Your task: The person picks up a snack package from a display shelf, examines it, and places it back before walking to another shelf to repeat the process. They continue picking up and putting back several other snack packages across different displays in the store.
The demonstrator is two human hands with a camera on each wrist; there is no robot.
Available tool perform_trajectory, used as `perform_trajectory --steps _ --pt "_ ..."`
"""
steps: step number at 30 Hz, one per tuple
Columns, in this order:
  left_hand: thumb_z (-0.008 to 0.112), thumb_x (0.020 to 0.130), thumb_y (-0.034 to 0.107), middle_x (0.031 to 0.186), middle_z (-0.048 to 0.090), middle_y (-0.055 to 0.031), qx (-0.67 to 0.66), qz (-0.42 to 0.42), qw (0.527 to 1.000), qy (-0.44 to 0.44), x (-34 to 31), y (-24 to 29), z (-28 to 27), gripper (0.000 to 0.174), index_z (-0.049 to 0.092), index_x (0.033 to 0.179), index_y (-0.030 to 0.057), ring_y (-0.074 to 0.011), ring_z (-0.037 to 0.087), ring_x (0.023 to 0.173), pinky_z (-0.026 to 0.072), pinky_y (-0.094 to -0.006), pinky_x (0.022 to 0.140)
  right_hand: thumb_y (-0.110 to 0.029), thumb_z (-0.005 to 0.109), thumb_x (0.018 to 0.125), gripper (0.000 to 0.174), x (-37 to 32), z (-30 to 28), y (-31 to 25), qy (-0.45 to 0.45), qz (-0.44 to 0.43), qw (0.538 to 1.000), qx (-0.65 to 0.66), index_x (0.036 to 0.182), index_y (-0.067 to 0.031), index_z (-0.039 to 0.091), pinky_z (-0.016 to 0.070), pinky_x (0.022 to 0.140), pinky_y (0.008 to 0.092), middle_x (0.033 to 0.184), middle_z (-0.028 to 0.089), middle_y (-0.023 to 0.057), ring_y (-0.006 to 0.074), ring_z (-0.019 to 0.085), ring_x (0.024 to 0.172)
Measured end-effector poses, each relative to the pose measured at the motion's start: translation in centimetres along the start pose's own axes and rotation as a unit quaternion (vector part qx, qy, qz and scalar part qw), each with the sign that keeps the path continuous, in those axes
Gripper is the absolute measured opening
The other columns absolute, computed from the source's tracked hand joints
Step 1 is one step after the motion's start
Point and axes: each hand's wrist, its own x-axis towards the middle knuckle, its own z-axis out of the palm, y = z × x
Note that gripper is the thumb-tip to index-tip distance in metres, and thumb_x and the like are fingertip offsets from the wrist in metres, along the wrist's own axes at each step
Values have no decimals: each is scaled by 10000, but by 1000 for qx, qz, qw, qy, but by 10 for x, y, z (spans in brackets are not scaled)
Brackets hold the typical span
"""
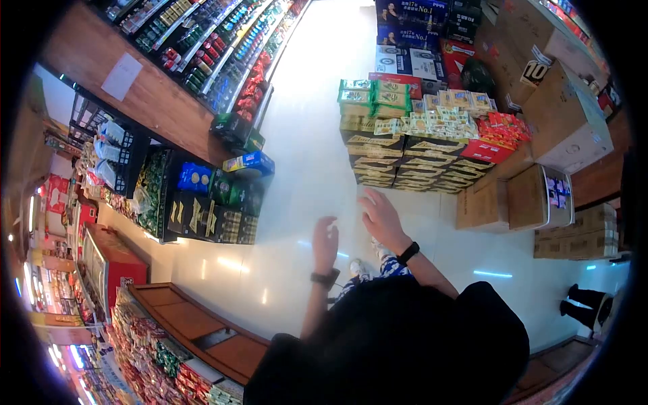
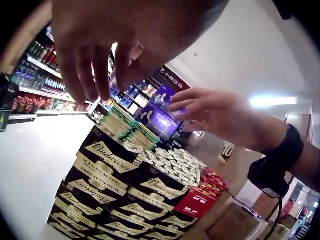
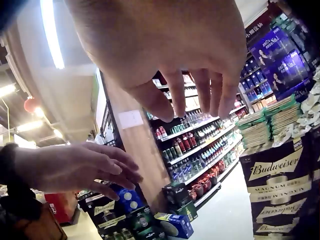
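Observation:
Both hands hover in front of the body over the shop floor, holding nothing. In the head view my left hand [image 1: 325,244] is raised with relaxed fingers, and my right hand [image 1: 382,217] reaches a little farther forward, its fingers loosely spread. A dark band circles each wrist. Nearest to the right hand stands a stack of black-and-gold Budweiser cartons [image 1: 405,162], topped with green-edged packs [image 1: 373,96], white-wrapped snack packets [image 1: 442,121] and red packets [image 1: 503,128]. Seen from the left wrist, the right hand [image 2: 225,117] is before the stack, apart from it.
Bottle shelves [image 1: 209,47] line the far left, with a blue box [image 1: 250,163] and dark cartons [image 1: 212,216] beside the aisle. Brown cardboard boxes [image 1: 482,206] stand at right. Behind at left is a wooden-edged snack bin [image 1: 182,314]. Another person's legs [image 1: 586,307] show at far right.

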Motion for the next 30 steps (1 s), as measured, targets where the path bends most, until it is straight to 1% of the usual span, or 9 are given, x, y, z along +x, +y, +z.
perform_trajectory --steps 2,5,8,12,15,19,23,27,30 --pt "580 916 22 1135 635 -88 -3 -10 1000 13 24 8 13 218 635 1126 45 -221 622 1065 524 -334 831 -34 608 809 356 22 -3 13 -14 -11 1000 2 1164 -51 607 465 1015 445 1339 535 172 373 518 1230" --pt "592 903 22 1181 622 -131 11 -22 999 21 50 -2 36 276 616 1177 43 -284 598 1102 519 -385 885 -31 608 805 372 53 -4 32 -36 -19 999 9 1176 -53 600 458 1023 446 1341 531 172 368 506 1244" --pt "591 899 28 1173 622 -131 -7 -28 1000 10 71 18 47 287 614 1185 43 -291 593 1107 518 -388 885 -33 609 801 381 70 -5 47 -58 0 998 20 1180 -56 597 452 1029 445 1344 528 170 363 504 1243" --pt "584 897 26 1178 620 -129 -2 -25 1000 5 98 13 60 272 625 1165 49 -293 597 1095 522 -385 875 -28 603 797 377 104 -2 72 -59 7 998 25 1173 -56 598 449 1025 454 1338 531 170 372 506 1227" --pt "590 906 -4 1149 629 -91 -1 -27 1000 16 122 7 66 252 627 1150 48 -230 617 1066 529 -332 843 -26 595 799 370 125 6 93 -67 24 997 20 1168 -54 598 445 1026 463 1332 534 175 384 504 1225" --pt "590 902 -8 1141 641 -92 10 -26 1000 6 161 -7 65 252 629 1145 46 -229 625 1045 531 -331 839 -46 633 808 388 158 16 117 -62 38 997 -4 1192 -56 581 443 1024 462 1324 540 170 383 507 1232" --pt "594 898 -7 1125 662 -95 -10 -3 1000 -12 229 -24 71 247 635 1135 48 -227 642 1001 529 -327 835 -49 624 813 376 202 20 126 -38 51 998 -19 1186 -43 583 442 1018 473 1318 539 179 391 510 1222" --pt "580 922 29 1089 682 -94 -36 1 997 -72 301 -28 71 208 642 1119 51 -218 650 964 524 -325 826 -43 618 808 383 244 22 132 -7 90 994 -57 1189 -42 582 441 1013 479 1307 543 171 389 509 1207" --pt "574 932 53 1072 687 -103 -62 24 993 -99 353 -27 75 195 638 1116 39 -228 666 949 539 -339 817 -52 611 806 383 273 27 142 25 86 991 -104 1188 -42 597 442 1004 477 1285 552 167 374 507 1204"
